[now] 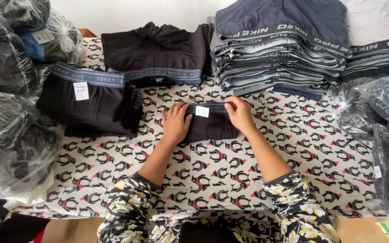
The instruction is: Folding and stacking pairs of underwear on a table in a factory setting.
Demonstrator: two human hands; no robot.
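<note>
Pressing white-tagged folded black garment (209, 123)
</note>
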